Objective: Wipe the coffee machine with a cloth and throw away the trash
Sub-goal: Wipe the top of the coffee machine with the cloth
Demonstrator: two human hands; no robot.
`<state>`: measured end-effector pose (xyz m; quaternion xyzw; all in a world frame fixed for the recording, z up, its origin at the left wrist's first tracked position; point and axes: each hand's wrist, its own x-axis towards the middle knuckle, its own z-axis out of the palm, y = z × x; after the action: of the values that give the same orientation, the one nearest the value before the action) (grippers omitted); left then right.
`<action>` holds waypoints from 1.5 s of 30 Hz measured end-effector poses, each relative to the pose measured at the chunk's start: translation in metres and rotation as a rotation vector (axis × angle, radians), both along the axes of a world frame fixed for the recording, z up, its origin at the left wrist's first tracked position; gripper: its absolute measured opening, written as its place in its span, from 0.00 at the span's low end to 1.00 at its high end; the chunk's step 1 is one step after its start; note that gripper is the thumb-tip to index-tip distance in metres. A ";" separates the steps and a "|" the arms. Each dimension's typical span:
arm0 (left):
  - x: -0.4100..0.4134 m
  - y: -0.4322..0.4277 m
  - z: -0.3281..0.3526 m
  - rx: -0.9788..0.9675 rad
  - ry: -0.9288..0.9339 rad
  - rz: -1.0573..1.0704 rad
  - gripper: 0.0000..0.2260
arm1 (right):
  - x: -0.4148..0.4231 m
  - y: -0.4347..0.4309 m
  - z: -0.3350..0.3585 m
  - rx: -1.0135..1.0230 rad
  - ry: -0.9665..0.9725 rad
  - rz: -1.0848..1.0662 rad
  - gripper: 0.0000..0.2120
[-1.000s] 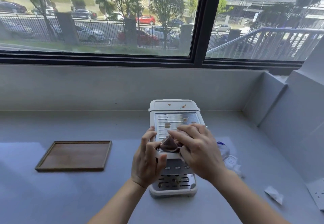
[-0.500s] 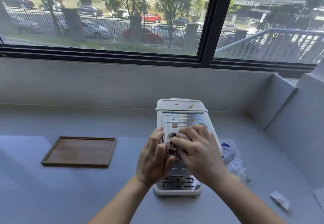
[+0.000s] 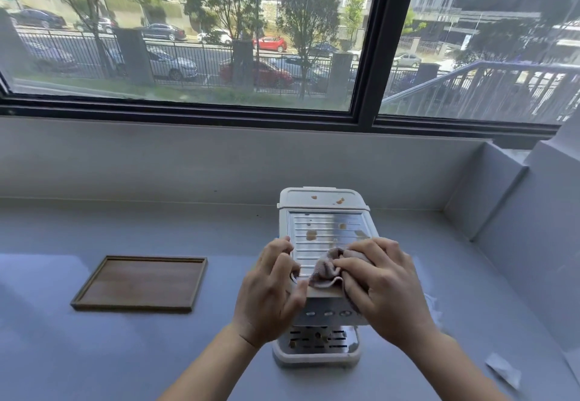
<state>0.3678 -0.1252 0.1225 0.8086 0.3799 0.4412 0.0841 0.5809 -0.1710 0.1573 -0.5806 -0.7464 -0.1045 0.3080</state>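
A white coffee machine (image 3: 323,212) stands in the middle of the grey counter, with brown stains on its lid and ribbed metal top. My right hand (image 3: 381,284) presses a bunched grey-brown cloth (image 3: 326,267) on the front of that metal top. My left hand (image 3: 270,291) grips the machine's front left corner, thumb on the front face. A small scrap of white paper trash (image 3: 503,369) lies on the counter at the lower right. More crumpled trash behind my right wrist is mostly hidden.
A flat brown wooden tray (image 3: 138,283) lies on the counter to the left of the machine. A low grey wall and a big window run along the back. A stepped grey wall (image 3: 533,228) closes the right side.
The cloth has spread out under my right hand onto the front of the metal top. My left hand has slid to the machine's left corner. The camera has tilted slightly.
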 end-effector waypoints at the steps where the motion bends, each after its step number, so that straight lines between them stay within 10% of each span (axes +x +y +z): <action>1: 0.003 0.003 0.010 -0.057 0.049 0.070 0.07 | -0.001 0.002 0.000 0.009 0.026 -0.037 0.09; 7: 0.038 0.007 0.035 -0.656 0.232 0.269 0.35 | -0.009 -0.004 -0.012 0.062 0.055 -0.130 0.09; 24: 0.041 -0.003 0.027 -0.390 0.443 0.399 0.43 | 0.012 0.011 -0.001 0.011 0.154 -0.078 0.06; 41: 0.047 -0.015 0.028 -0.235 0.259 0.441 0.31 | 0.034 0.020 -0.002 0.026 0.369 0.044 0.07; 45: 0.047 -0.016 0.027 -0.236 0.267 0.441 0.31 | 0.031 0.012 0.003 0.003 0.146 0.242 0.04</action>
<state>0.4145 -0.1408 0.1496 0.7422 0.6030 0.2911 0.0289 0.6124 -0.1586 0.1605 -0.4920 -0.7864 -0.0254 0.3726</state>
